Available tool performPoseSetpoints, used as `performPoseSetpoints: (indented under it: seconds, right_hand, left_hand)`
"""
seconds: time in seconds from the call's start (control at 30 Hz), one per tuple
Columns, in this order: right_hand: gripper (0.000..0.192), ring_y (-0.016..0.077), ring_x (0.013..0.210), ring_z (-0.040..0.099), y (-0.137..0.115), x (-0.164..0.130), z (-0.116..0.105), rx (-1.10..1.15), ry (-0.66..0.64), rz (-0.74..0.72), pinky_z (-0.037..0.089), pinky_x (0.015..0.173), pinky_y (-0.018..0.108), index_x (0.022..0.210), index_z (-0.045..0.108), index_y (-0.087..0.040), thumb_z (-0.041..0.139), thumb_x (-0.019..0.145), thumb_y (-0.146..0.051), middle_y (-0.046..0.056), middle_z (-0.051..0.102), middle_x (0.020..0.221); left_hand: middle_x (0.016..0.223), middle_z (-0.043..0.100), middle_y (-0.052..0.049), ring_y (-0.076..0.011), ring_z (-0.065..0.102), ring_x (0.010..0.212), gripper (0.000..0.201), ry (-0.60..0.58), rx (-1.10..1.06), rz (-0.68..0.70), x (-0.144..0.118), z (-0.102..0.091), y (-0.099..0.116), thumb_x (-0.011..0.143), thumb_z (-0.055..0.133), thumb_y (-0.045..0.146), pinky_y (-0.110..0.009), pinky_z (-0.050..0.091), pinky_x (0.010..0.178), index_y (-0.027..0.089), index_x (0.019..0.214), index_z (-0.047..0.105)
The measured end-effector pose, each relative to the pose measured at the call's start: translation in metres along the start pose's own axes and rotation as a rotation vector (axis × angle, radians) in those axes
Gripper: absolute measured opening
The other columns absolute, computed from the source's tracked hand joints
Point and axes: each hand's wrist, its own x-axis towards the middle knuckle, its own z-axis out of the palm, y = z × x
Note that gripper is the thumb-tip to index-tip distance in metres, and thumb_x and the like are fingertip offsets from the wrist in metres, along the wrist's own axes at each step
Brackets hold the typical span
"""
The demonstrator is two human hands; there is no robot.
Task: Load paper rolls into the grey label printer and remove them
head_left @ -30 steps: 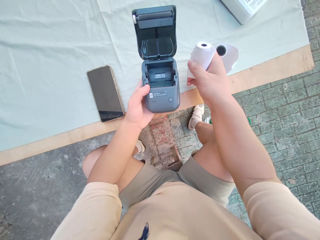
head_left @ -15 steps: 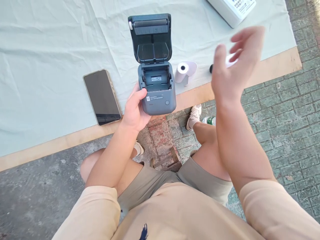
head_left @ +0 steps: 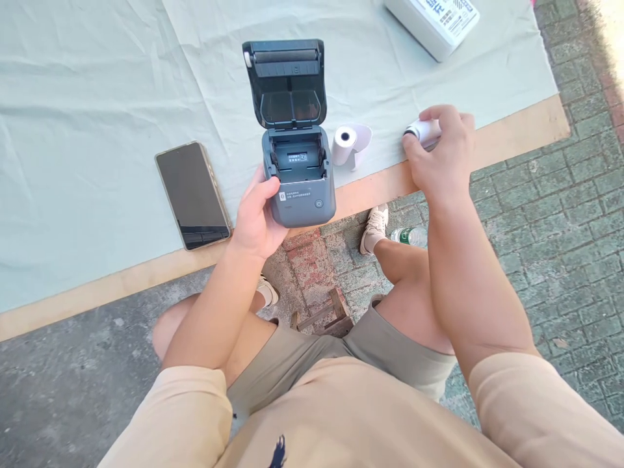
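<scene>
My left hand (head_left: 258, 218) holds a dark grey label printer (head_left: 305, 207) by its left side, thumb on the front edge. The printer's lid (head_left: 286, 84) is raised, and its paper bay lies bare with a small printed label inside. To the right of the printer stands a white paper roll (head_left: 344, 144), its loose end curling out. Farther right, my right hand (head_left: 441, 153) has its thumb and fingers closed around a second white roll (head_left: 426, 132) with a black end, low over the cloth near the table edge. The palm hides part of that roll.
A smartphone (head_left: 194, 195) with a dark screen lies left of the printer. At the back right is a white box (head_left: 436, 26) with printed labels. Pale green cloth (head_left: 97, 130) covers the table, leaving a wooden edge strip (head_left: 517, 133). A plastic bottle (head_left: 409, 236) rests on the paving below.
My right hand has come down from above the cloth and closed on the black-ended roll. My left hand still holds the open printer; the view has shifted slightly.
</scene>
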Motion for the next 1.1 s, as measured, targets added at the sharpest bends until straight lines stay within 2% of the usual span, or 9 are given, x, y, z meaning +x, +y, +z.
performPoseSetpoints:
  seconds: [0.1,0.2,0.3,0.43,0.53,0.63,0.73,0.9,1.1]
  right_hand:
    - [0.032,0.0250,0.117,0.049,0.003,0.001,-0.002,0.087,0.043,-0.069,0.033,0.122,0.050,0.111,0.066,-0.021,0.075,0.081,-0.019,0.013,0.054,0.124]
    - [0.044,0.0215,0.109,0.054,0.006,0.001,-0.001,0.308,0.103,-0.196,0.039,0.117,0.045,0.121,0.055,-0.022,0.073,0.080,-0.026,0.011,0.058,0.120]
    - [0.041,0.0205,0.103,0.055,0.008,0.003,0.001,0.455,0.132,-0.263,0.045,0.106,0.040,0.116,0.051,-0.022,0.069,0.083,-0.039,0.010,0.058,0.112]
    - [0.039,0.0204,0.099,0.054,0.005,0.003,0.005,0.566,0.042,-0.287,0.047,0.093,0.036,0.109,0.048,-0.023,0.065,0.087,-0.050,0.009,0.055,0.104]
    - [0.048,0.0171,0.096,0.053,0.003,0.002,0.008,0.562,-0.037,-0.241,0.050,0.090,0.033,0.112,0.044,-0.024,0.063,0.085,-0.059,0.009,0.054,0.108]
    - [0.064,0.0172,0.107,0.058,0.000,0.001,0.012,0.575,-0.073,-0.147,0.056,0.094,0.034,0.121,0.040,-0.025,0.051,0.081,-0.074,0.010,0.053,0.122]
    - [0.078,0.0217,0.118,0.064,-0.009,-0.002,0.012,0.781,-0.177,-0.007,0.060,0.096,0.039,0.124,0.039,-0.027,0.044,0.076,-0.088,0.008,0.052,0.132]
    - [0.063,0.0203,0.107,0.063,-0.031,-0.010,0.006,1.155,-0.175,0.211,0.062,0.088,0.036,0.107,0.053,-0.028,0.073,0.067,-0.073,0.005,0.058,0.105]
    - [0.055,0.0139,0.084,0.054,-0.036,-0.008,0.005,1.316,-0.179,0.328,0.058,0.071,0.029,0.091,0.052,-0.024,0.075,0.066,-0.068,0.005,0.055,0.094]
  left_hand:
    - [0.122,0.074,-0.007,-0.0229,0.073,0.120,0.036,-0.003,0.002,-0.003,0.000,0.000,0.001,0.085,0.073,0.046,-0.034,0.063,0.108,0.020,0.108,0.066]
    - [0.119,0.074,-0.006,-0.0200,0.074,0.111,0.033,-0.016,-0.023,0.005,0.001,-0.001,0.000,0.086,0.073,0.044,-0.032,0.064,0.104,0.019,0.108,0.067]
    - [0.120,0.074,-0.006,-0.0189,0.074,0.109,0.034,-0.018,-0.033,0.010,0.001,-0.001,0.000,0.087,0.073,0.044,-0.031,0.065,0.102,0.020,0.110,0.068]
    - [0.117,0.075,-0.005,-0.0192,0.075,0.104,0.038,0.001,-0.032,0.006,0.001,-0.001,0.000,0.085,0.075,0.045,-0.031,0.065,0.100,0.021,0.114,0.069]
    - [0.116,0.075,-0.005,-0.0210,0.075,0.108,0.040,-0.004,-0.036,0.004,0.002,0.000,-0.001,0.084,0.076,0.045,-0.033,0.064,0.104,0.020,0.114,0.068]
    - [0.117,0.075,-0.005,-0.0215,0.075,0.110,0.042,-0.014,-0.043,0.007,0.002,-0.001,-0.001,0.084,0.077,0.046,-0.032,0.063,0.106,0.019,0.115,0.068]
    - [0.117,0.075,-0.004,-0.0199,0.075,0.108,0.045,-0.012,-0.041,0.002,0.002,-0.002,-0.001,0.084,0.078,0.045,-0.031,0.063,0.107,0.018,0.118,0.067]
    - [0.126,0.073,-0.005,-0.0209,0.073,0.118,0.052,0.030,0.027,-0.027,0.001,0.004,0.002,0.083,0.080,0.045,-0.033,0.064,0.105,0.019,0.123,0.059]
    - [0.143,0.063,-0.013,-0.0287,0.060,0.141,0.066,0.077,0.211,0.030,0.006,0.016,0.002,0.082,0.078,0.054,-0.038,0.059,0.112,0.018,0.130,0.050]
